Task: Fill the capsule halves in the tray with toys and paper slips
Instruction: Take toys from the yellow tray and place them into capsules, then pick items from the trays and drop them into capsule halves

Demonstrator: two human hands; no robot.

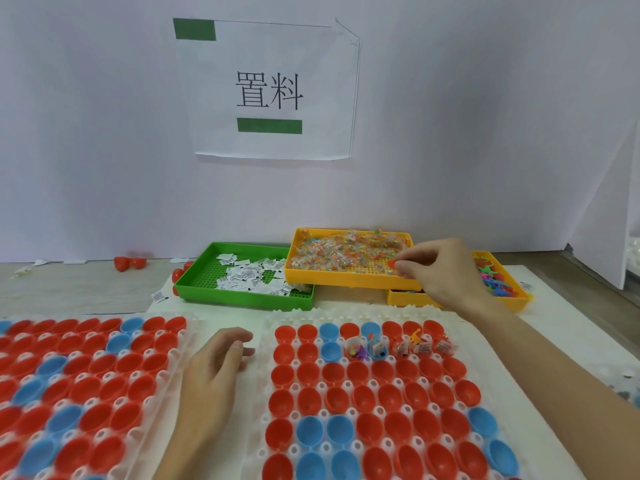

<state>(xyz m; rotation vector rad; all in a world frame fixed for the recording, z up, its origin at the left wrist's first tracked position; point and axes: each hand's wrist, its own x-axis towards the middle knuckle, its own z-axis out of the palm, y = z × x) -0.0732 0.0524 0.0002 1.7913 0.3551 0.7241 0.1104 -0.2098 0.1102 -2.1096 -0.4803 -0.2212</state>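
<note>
Right hand (438, 271) is extended over the front right corner of the yellow perforated plastic tray of small clear toy packets (349, 284). Its thumb and forefinger are pinched together on a small red piece (392, 264); what the piece is cannot be told.

Left hand (211, 372) lies between the two capsule trays, fingers loosely curled and apart, holding nothing. Whether the fingertips touch the surface cannot be told.

White plastic capsule tray on the right (360, 396) holds rows of open red and blue plastic capsule halves (358, 372). In its second row from the far edge, the right-hand halves contain small coloured toys and printed paper slips (401, 346); an orange toy figure (415, 337) stands up from one of them. The other halves in view show no contents.

A second white capsule tray on the left (86, 393) carries further red and blue halves and appears blurred.

Green perforated plastic tray (242, 297), just left of the yellow tray and partly under its edge, holds loose white printed paper slips (249, 275). A second yellow tray (512, 296), at the far right and partly under the first, holds loose coloured plastic toys (493, 278).

Loose red capsule halves (130, 262) lie near the wall. A white paper sign with two black characters and green bars (273, 88) is fixed to the white wall.
</note>
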